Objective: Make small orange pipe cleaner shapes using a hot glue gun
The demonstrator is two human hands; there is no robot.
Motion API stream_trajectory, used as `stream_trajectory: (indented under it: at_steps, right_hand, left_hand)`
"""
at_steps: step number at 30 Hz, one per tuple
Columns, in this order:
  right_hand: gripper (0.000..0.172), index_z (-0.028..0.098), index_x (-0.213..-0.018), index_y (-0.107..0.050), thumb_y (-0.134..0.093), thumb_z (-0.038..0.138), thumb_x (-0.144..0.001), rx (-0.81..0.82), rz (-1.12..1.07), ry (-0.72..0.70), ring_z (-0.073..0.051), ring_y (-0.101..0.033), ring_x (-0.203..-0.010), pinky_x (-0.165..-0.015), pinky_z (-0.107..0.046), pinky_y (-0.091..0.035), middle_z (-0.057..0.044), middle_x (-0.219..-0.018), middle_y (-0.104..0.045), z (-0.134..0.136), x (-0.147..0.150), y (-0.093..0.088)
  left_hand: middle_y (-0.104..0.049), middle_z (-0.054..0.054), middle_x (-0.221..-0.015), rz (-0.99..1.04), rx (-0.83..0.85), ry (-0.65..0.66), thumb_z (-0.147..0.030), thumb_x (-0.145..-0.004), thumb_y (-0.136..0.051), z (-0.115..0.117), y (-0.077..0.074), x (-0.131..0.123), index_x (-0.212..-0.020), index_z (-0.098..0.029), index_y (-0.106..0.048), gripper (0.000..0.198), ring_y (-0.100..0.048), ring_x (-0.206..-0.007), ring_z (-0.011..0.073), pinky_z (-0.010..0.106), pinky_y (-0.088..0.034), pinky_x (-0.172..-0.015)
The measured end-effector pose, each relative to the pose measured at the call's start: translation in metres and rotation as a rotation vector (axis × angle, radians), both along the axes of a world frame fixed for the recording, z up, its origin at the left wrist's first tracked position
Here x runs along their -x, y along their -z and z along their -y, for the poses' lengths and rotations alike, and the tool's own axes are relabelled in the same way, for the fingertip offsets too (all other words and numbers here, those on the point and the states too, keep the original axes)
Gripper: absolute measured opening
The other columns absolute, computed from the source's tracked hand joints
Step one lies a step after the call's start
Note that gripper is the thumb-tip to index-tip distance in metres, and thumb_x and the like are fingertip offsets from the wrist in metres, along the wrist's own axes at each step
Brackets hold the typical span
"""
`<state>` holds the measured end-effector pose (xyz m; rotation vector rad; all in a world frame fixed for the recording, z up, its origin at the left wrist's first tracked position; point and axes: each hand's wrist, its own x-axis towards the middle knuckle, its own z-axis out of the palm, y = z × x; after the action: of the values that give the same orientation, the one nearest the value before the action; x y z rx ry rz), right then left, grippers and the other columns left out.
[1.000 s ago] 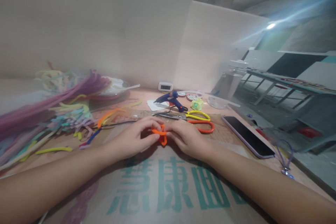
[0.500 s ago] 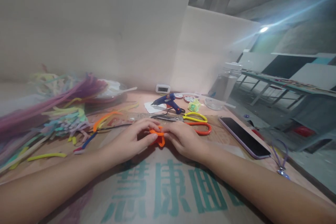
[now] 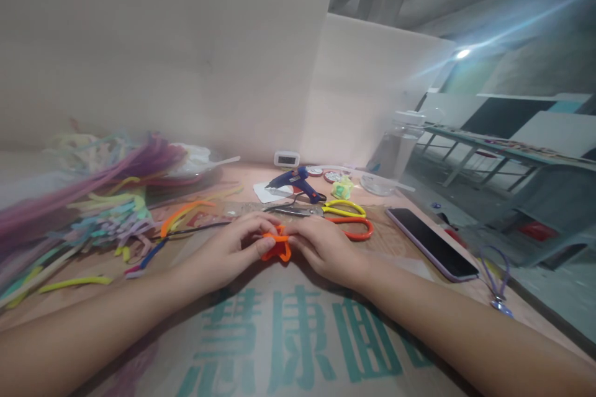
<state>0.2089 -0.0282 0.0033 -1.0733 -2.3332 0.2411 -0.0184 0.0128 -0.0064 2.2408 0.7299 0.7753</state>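
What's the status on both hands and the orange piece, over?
Left hand pinching the bent orange pipe cleaner, right hand holding its other side. Pipe cleaner looped, partly hidden. Scissors just beyond the right hand, nothing seen blocking.

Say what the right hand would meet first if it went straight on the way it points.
The right hand points at the bent orange strip, which its fingertips seem to touch. Beyond that, the left hand looks next in line, though depth is hard to judge.

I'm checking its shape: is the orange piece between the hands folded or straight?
Folded: the orange piece shows clear bends between the left hand and the right hand.
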Motion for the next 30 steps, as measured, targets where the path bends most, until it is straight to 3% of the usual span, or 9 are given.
stream_trajectory:
  at_steps: [5,9,12,16,18,25,30]
  right_hand:
    - [0.023,0.021,-0.113,-0.068,-0.048,0.024,-0.101,0.025,-0.063,0.018,-0.020,-0.067,-0.097,-0.087,-0.032,-0.047,-0.006,-0.109,-0.075,-0.001,0.000,-0.002]
    - [0.027,0.019,-0.089,-0.069,-0.048,0.032,-0.101,-0.023,-0.120,0.297,-0.020,-0.065,-0.085,-0.077,-0.031,-0.046,-0.005,-0.089,-0.072,-0.017,-0.020,-0.019]
    - [0.025,0.019,-0.084,-0.070,-0.051,0.029,-0.098,0.017,0.027,0.519,-0.021,-0.064,-0.085,-0.077,-0.032,-0.045,-0.006,-0.087,-0.071,-0.035,-0.054,-0.026]
    - [0.031,0.020,-0.117,-0.073,-0.049,0.028,-0.098,0.014,0.218,0.708,-0.027,-0.063,-0.105,-0.093,-0.038,-0.044,-0.013,-0.119,-0.068,-0.051,-0.097,-0.014]
    - [0.036,0.022,-0.124,-0.072,-0.049,0.032,-0.098,0.049,0.253,0.771,-0.030,-0.062,-0.108,-0.096,-0.041,-0.044,-0.015,-0.124,-0.064,-0.054,-0.109,-0.005]
    - [0.034,0.022,-0.121,-0.073,-0.054,0.030,-0.093,0.113,0.052,0.749,-0.030,-0.056,-0.126,-0.113,-0.040,-0.039,-0.012,-0.131,-0.062,-0.065,-0.122,0.008]
    - [0.032,0.021,-0.115,-0.074,-0.058,0.026,-0.089,0.176,-0.188,0.728,-0.031,-0.052,-0.135,-0.122,-0.048,-0.031,-0.010,-0.134,-0.065,-0.073,-0.131,0.012]
  left_hand:
    - [-0.069,0.006,-0.122,-0.019,0.044,-0.028,-0.041,-0.099,-0.050,0.001,-0.002,-0.001,-0.090,-0.021,-0.067,0.028,-0.063,-0.112,0.0230,0.037,-0.046,-0.104]
    - [-0.067,0.006,-0.126,-0.008,0.083,-0.049,-0.042,-0.098,-0.051,0.002,-0.004,-0.002,-0.089,-0.021,-0.067,0.027,-0.063,-0.114,0.0235,0.038,-0.046,-0.105]
    - [-0.066,0.008,-0.126,0.007,0.085,-0.045,-0.042,-0.097,-0.051,0.001,-0.004,-0.002,-0.088,-0.021,-0.067,0.028,-0.062,-0.117,0.0243,0.038,-0.045,-0.106]
    - [-0.066,0.008,-0.126,0.005,0.114,-0.040,-0.042,-0.097,-0.051,0.000,-0.003,-0.002,-0.087,-0.020,-0.066,0.029,-0.063,-0.115,0.0235,0.039,-0.045,-0.105]
    - [-0.066,0.008,-0.126,0.002,0.118,-0.045,-0.042,-0.097,-0.050,0.000,-0.002,-0.002,-0.087,-0.020,-0.066,0.029,-0.063,-0.114,0.0235,0.038,-0.046,-0.104]
    - [-0.066,0.008,-0.127,-0.012,0.119,-0.055,-0.044,-0.096,-0.051,0.001,-0.003,-0.003,-0.088,-0.021,-0.066,0.029,-0.064,-0.112,0.0236,0.039,-0.048,-0.103]
    - [-0.068,0.009,-0.124,-0.014,0.101,-0.050,-0.044,-0.096,-0.051,0.001,-0.004,-0.003,-0.085,-0.020,-0.067,0.030,-0.064,-0.113,0.0247,0.041,-0.047,-0.105]
